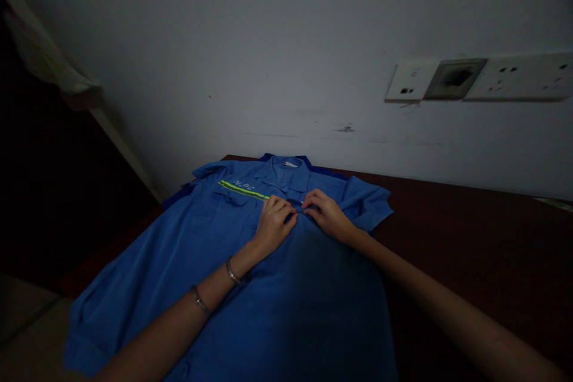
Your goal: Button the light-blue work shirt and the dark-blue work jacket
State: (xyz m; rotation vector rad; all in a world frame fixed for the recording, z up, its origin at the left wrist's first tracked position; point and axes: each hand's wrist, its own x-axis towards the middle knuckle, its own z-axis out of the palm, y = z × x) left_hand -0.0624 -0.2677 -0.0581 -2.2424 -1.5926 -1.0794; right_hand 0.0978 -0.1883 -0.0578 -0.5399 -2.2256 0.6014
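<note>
A blue work shirt [250,286] with a yellow-green reflective stripe [242,189] lies front-up on a dark brown table [470,233], collar toward the wall. My left hand [273,224] and my right hand [326,212] meet at the shirt's front placket, just below the collar. Both hands have their fingers pinched closed on the fabric edge there. What sits between the fingertips is too small and dark to make out. My left wrist wears two thin bracelets [233,273].
A white wall stands right behind the table, with a strip of sockets and a scorched panel [456,79] at the right. A pale cloth [49,62] hangs at the upper left. The floor [22,316] shows at the lower left, beside the table edge.
</note>
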